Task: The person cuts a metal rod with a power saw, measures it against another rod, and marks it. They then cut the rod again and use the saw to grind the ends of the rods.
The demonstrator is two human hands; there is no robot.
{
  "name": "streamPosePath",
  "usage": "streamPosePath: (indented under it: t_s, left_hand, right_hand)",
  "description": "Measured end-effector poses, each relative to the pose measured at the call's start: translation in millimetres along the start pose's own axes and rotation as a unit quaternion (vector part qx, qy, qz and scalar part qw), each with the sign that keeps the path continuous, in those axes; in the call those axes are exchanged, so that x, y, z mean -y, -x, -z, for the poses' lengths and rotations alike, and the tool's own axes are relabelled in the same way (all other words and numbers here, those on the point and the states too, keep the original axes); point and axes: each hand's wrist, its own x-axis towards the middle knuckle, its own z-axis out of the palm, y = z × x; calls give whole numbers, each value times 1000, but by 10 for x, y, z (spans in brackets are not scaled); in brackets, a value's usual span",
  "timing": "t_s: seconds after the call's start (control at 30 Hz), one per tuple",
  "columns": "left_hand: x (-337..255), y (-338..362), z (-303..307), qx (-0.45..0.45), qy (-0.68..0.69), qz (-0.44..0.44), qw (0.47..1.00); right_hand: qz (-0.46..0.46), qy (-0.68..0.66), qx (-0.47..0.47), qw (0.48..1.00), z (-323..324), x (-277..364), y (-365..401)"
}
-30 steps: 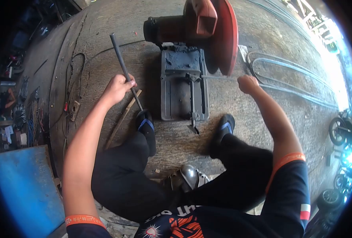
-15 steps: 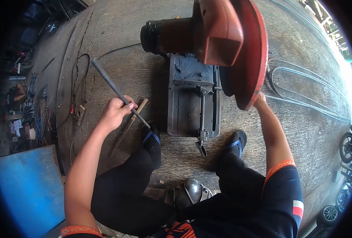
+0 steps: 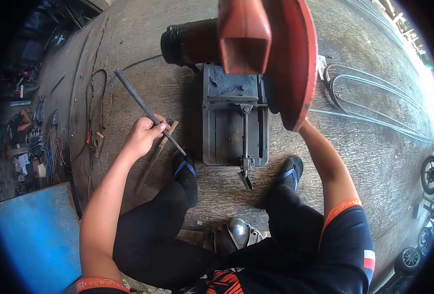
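Note:
My left hand [image 3: 147,133] is closed around a dark metal rod [image 3: 137,100], which slants from upper left down towards my left foot. A chop saw stands before me, its red blade guard [image 3: 302,63] and motor [image 3: 199,41] raised over the grey base [image 3: 219,142]. On the base sits a clamp with a long screw [image 3: 246,132] and a crank handle at its near end. My right forearm [image 3: 324,154] reaches up behind the lower edge of the guard. The guard hides my right hand, so its fingers and anything in them cannot be seen.
A wooden stick [image 3: 155,157] and a small wooden block [image 3: 98,143] lie on the floor at left. Long thin rods [image 3: 373,122] stretch away at right. A blue panel [image 3: 35,235] is at lower left. Another person [image 3: 20,125] sits at far left among tools.
The saw's guard and motor sit further left in view. My right hand, partly visible at the guard's edge before, is now hidden behind it. My left hand keeps hold of the rod.

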Motion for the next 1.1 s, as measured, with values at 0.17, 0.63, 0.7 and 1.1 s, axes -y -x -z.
streamPosePath:
  t_s: [0.17,0.63,0.7,1.1]
  left_hand:
    - [-40,4,-52,11,20,0,1000]
    - [333,175,279,-14,36,13,999]
    - [317,192,272,-57,50,-10,997]
    - [225,228,267,-8,-14,6,1000]
  right_hand:
    - [16,-117,-122,985,232,43,252]
    - [-17,33,30,999,-105,-1691,236]
    - [-19,144,67,987,309,-1028,272]
    - [-3,-46,-14,999,159,-360,161]
